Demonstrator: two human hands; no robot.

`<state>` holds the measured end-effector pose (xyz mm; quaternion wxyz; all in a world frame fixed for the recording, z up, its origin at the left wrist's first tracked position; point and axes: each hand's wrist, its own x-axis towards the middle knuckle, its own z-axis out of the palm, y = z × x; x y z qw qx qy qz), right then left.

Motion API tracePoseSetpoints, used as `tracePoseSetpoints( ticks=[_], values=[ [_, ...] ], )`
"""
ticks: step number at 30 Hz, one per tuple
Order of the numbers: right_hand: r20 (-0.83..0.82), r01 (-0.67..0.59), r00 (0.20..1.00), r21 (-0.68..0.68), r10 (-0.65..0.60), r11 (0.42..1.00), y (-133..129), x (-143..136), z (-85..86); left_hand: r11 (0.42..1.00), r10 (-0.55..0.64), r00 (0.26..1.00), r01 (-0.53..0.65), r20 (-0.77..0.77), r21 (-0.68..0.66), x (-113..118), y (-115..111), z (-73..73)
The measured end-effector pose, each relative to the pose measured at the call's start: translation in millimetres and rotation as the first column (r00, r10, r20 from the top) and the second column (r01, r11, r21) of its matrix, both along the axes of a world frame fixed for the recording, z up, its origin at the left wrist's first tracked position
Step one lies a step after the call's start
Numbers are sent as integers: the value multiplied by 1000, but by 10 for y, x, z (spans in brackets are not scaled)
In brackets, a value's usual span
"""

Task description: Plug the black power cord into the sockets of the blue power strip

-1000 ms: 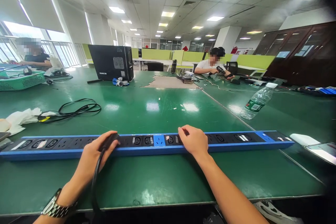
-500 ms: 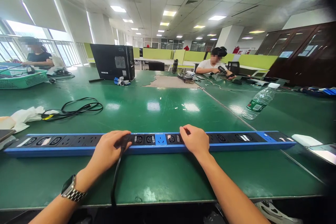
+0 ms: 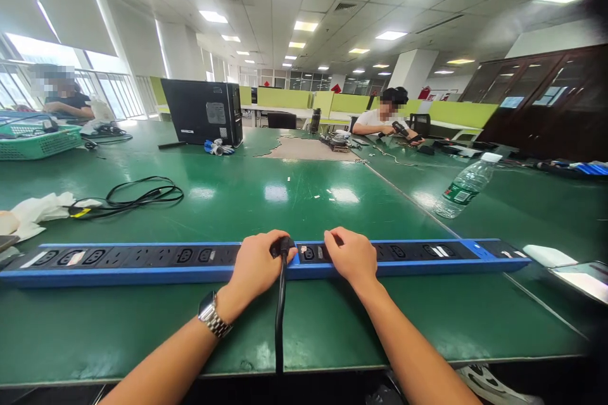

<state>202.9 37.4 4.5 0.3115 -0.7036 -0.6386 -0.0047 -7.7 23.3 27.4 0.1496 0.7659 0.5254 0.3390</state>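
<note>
A long blue and black power strip [image 3: 142, 275] lies across the green table near its front edge. My left hand [image 3: 259, 266], with a watch on the wrist, is closed on a black plug [image 3: 285, 245] just over the strip, near its middle. From the plug a thick black cable [image 3: 280, 323] hangs down over the table's front edge. Whether the plug touches a socket cannot be made out. My right hand [image 3: 350, 254] rests on the strip to the right, fingers curled together; anything between the fingertips is hidden.
A coiled black cable [image 3: 142, 193] and crumpled white paper [image 3: 40, 212] lie at left. A computer case [image 3: 202, 112] and green basket [image 3: 40, 144] stand behind. At right are a tilted bottle [image 3: 468, 186] and a white object [image 3: 551, 255]. Two people sit beyond.
My left hand has moved right along the strip with the plug and cable, uncovering sockets at the left. My right hand has stayed almost in place.
</note>
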Motion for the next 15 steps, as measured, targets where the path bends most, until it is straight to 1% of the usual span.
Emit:
tracePoseSetpoints(
  ticks=[3, 6, 9, 11, 15],
  values=[
    [-14, 1, 1000, -3, -1, 1000, 0, 0, 5, 998, 29, 998, -26, -63, 51, 26, 18, -31],
    [-17, 0, 1000, -18, -1, 1000, 5, 7, 11, 998, 0, 996, 6, -88, 68, 15, 10, -40],
    [-23, -29, 999, -6, 29, 1000, 5, 16, 11, 998, -31, 998, 33, -47, 51, 6, 5, -55],
    [-22, -52, 998, 18, 52, 999, -4, 20, 4, 999, -29, 1000, 30, -5, 41, 3, 13, -80],
    [24, -86, 996, 94, 84, 992, -48, 26, -25, 996, -14, 1000, 12, 23, 86, 3, 44, -173]
  ],
)
